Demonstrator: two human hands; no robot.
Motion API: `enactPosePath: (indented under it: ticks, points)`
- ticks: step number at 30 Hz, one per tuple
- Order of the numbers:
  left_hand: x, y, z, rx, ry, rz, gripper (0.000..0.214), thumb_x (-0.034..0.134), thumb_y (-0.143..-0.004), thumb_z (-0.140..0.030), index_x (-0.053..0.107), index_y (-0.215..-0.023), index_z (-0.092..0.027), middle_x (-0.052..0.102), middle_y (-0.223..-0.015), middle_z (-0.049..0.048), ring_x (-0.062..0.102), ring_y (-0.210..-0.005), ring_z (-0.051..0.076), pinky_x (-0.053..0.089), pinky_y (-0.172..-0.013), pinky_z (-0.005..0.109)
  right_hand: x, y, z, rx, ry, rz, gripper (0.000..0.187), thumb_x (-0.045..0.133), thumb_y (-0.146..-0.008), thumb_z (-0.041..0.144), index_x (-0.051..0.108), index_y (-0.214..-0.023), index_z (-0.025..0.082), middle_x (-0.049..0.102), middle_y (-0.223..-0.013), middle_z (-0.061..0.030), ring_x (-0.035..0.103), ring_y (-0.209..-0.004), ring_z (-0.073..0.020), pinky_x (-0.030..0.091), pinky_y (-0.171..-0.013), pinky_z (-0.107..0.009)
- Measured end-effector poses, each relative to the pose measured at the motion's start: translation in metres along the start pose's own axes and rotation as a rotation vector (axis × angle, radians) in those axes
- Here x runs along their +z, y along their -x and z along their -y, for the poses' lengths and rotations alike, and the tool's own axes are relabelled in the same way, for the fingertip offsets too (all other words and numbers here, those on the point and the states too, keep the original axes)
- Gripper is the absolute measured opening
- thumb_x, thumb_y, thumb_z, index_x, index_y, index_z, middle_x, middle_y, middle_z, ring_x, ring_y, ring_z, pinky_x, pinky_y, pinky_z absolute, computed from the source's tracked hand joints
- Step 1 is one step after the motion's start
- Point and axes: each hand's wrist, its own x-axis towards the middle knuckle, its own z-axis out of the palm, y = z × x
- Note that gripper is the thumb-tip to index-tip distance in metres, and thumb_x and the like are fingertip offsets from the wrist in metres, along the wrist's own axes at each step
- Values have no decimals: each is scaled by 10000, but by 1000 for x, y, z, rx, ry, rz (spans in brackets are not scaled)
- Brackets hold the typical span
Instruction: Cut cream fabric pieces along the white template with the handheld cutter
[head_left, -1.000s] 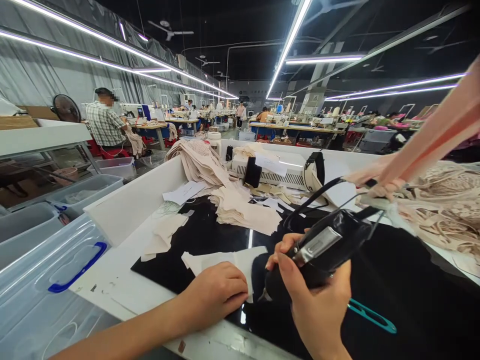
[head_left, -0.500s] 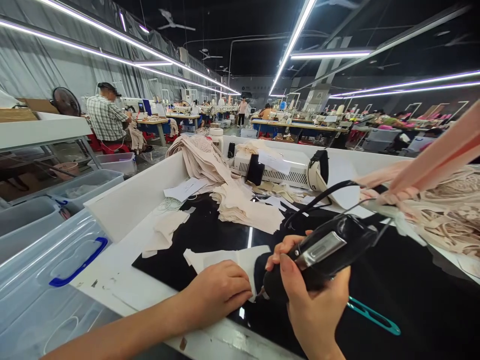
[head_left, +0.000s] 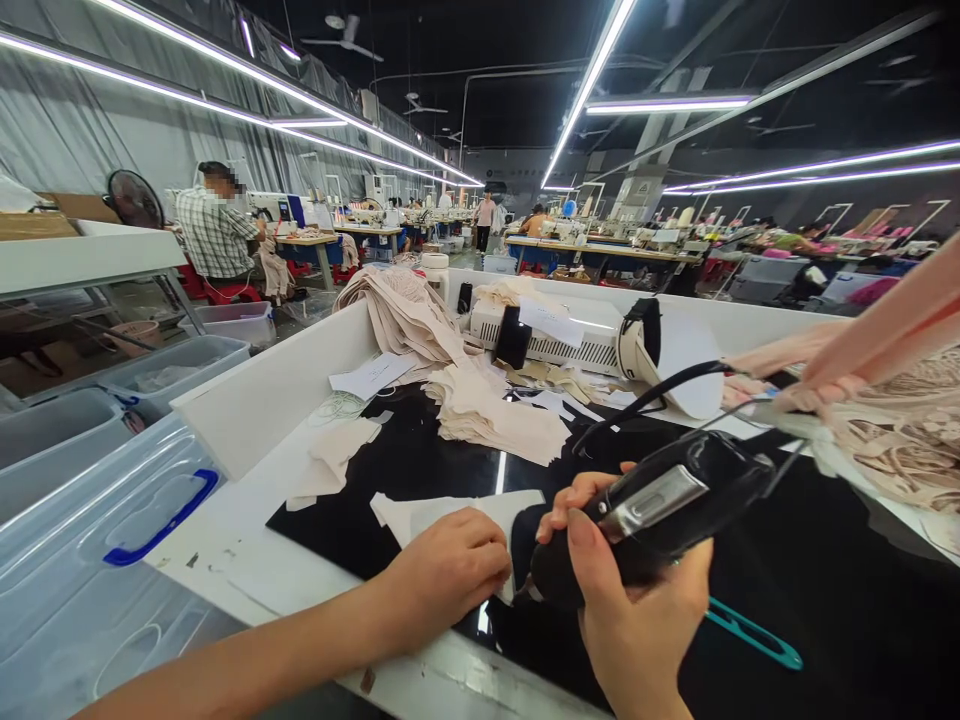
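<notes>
My right hand (head_left: 637, 610) is wrapped around a black corded hand tool (head_left: 660, 505) with a silver plate on its side. The tool's narrow end points down and left, close to the edge of a pale fabric piece (head_left: 442, 510) lying on the black tabletop panel (head_left: 825, 590). Curled fingers of my left hand (head_left: 454, 575) are closed at that fabric's right edge, pressing on it; the fingertips are partly hidden. A peach fabric strip (head_left: 877, 330) tied near the tool's rear end runs up to the right. Beneath my right hand lies a teal slotted handle (head_left: 757, 635).
A stack of beige fabric pieces (head_left: 495, 415) lies ahead, with a white vented machine (head_left: 555, 335) behind it. Beige straps (head_left: 900, 430) are heaped at right. White side walls (head_left: 270, 400) border the table. Clear plastic bins (head_left: 90, 600) stand left. A person (head_left: 217, 225) sits at a sewing table.
The tool and my right hand have shifted slightly to the right. My left hand has moved slightly right at the fabric's edge. The camera view has shifted a little.
</notes>
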Motion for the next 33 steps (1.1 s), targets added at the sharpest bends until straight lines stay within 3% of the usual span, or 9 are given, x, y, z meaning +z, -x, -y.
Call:
enactPosePath:
  ticks: [5,9,15,33]
  points:
    - [-2,2,4,85,-45,82,195,526,-998,-27,639,-959,-181,680,-918,30,657,-897,179,515,-870,272,-1,1,-2,-6,27,0,331,777,-859,193,530,-1065,271,662,-869,20,658,-651,-143,607,-564,-305]
    - [-5,7,9,148,-25,92,254,528,-977,-2,670,-1089,-180,720,-1020,54,683,-980,193,521,-908,282,-1,1,-1,7,-15,14,345,770,-872,188,529,-1102,278,661,-876,20,668,-642,-140,613,-552,-296]
    - [-10,9,12,276,-40,78,177,525,-1092,-199,679,-1171,-164,737,-1073,80,695,-1044,210,520,-979,301,-2,1,-1,10,-51,3,368,773,-859,149,539,-1110,282,668,-880,29,673,-651,-139,625,-560,-299]
    - [-9,10,15,328,-68,30,214,508,-1101,-245,688,-1158,-145,726,-1066,90,693,-1029,207,540,-1015,305,-1,0,-2,31,-76,-2,440,773,-877,157,538,-1220,302,679,-866,32,672,-630,-138,618,-572,-308]
